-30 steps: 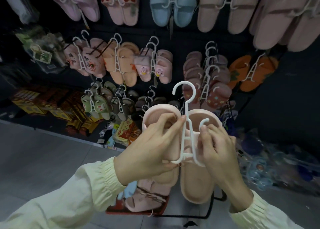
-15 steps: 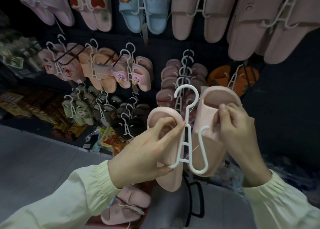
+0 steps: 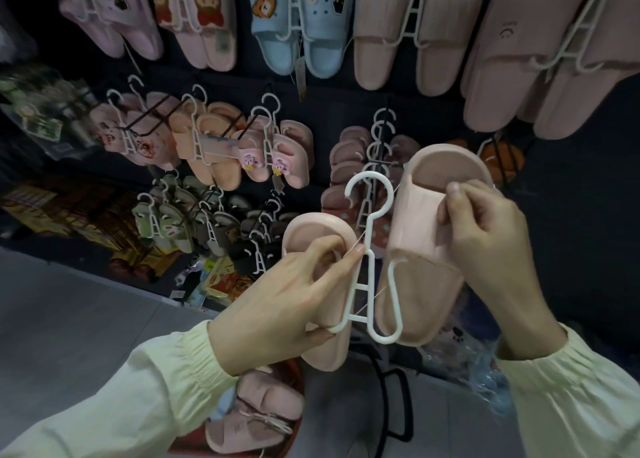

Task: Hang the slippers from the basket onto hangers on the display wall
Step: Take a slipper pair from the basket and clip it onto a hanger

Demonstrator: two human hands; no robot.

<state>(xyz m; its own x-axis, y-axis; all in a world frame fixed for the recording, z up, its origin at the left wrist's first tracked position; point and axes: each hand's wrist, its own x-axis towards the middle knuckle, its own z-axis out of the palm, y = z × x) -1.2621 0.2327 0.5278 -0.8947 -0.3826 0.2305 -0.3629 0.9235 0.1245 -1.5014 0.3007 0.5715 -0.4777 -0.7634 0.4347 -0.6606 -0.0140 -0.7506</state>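
Observation:
A white plastic hanger [image 3: 371,270] stands upright between my hands, hook at the top. My left hand [image 3: 287,301] grips one pale pink slipper [image 3: 329,350] together with the hanger's left arm, forefinger stretched to the stem. My right hand [image 3: 485,236] pinches the strap of the second pale pink slipper [image 3: 415,249], which lies tilted against the hanger's right arm. A thin string links the two slippers. The basket [image 3: 294,433] sits low beneath my hands with more pink slippers [image 3: 256,412] in it.
The dark display wall [image 3: 571,215] carries rows of hung slippers: large pink pairs [image 3: 415,31] and a blue pair [image 3: 298,31] on top, small pink ones [image 3: 277,152] and a stack on one peg [image 3: 349,166] behind the hanger. Grey floor [image 3: 69,319] lies at left, bagged goods at right.
The view has tilted up and closer to the wall. My right hand lifted its slipper up and to the right, tilting it away from the hanger stem. My left hand kept its grip.

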